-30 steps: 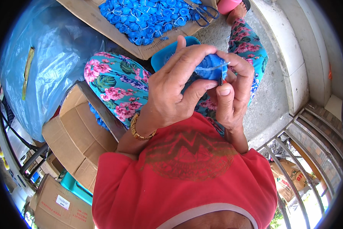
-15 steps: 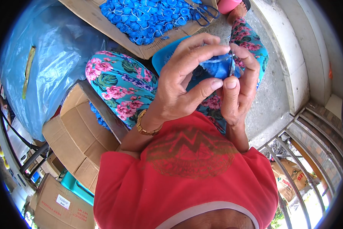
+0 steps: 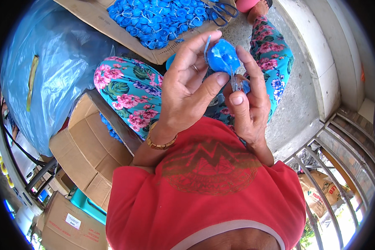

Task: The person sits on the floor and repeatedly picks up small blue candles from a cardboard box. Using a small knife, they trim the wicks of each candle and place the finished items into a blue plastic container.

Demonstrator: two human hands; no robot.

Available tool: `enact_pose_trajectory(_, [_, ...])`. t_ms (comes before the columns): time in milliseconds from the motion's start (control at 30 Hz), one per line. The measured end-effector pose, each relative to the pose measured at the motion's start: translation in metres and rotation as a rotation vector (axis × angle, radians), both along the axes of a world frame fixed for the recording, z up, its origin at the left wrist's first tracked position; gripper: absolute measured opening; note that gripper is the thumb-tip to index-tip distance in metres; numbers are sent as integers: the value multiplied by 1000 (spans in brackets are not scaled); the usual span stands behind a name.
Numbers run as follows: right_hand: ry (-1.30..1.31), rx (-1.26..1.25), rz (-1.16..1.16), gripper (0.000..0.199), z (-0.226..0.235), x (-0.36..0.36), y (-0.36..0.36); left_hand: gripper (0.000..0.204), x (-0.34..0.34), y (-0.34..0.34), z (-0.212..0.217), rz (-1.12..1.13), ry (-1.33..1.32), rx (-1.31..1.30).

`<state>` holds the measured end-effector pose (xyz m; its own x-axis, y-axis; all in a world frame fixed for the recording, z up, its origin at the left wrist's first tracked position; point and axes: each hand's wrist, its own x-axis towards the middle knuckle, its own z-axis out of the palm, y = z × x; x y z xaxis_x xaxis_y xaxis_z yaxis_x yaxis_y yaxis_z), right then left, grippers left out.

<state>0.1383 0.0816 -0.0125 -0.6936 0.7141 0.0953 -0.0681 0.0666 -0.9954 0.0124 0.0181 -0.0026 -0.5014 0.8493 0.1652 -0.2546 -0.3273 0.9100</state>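
My left hand [image 3: 189, 81] holds a rounded, shiny blue piece [image 3: 223, 57] that looks like wax, with pale patches on its face. Its fingers curl behind the piece and the thumb presses at its lower edge. Close beside it, my right hand [image 3: 252, 93] pinches a thin, clear or shiny sliver [image 3: 236, 82] between thumb and fingers. I cannot tell whether this is a blade or a strip of material. A smaller blue bit [image 3: 246, 86] shows between those right fingers. Both hands are raised above my lap, nearly touching.
Ahead, a cardboard box [image 3: 100, 25] holds many small blue flower-like pieces [image 3: 158, 21] with white strings. Scissors [image 3: 223, 12] lie at its right side. At left are a large blue plastic bag [image 3: 66, 75] and an open carton [image 3: 91, 150]. Metal railing [image 3: 321, 183] stands at right.
The blue piece has turned, so its rounded face now shows. My left hand has moved slightly left, and my right thumb has shifted down and left with the sliver.
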Motion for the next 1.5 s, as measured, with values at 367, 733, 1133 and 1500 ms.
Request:
enact_pose_trajectory(367, [-6, 111, 20, 57, 5, -2, 5, 48, -1, -1, -4, -4, 0, -26])
enact_pose_trajectory(733, [92, 41, 13, 47, 1, -7, 6, 49, 1, -2, -5, 82, 171, 43])
enact_pose_trajectory(1133, [65, -230, -15, 34, 3, -8, 11, 43, 6, 2, -9, 151, 340, -93])
enact_pose_trajectory(1500, [17, 72, -35, 47, -6, -13, 1, 43, 0, 4, -2, 155, 266, -221])
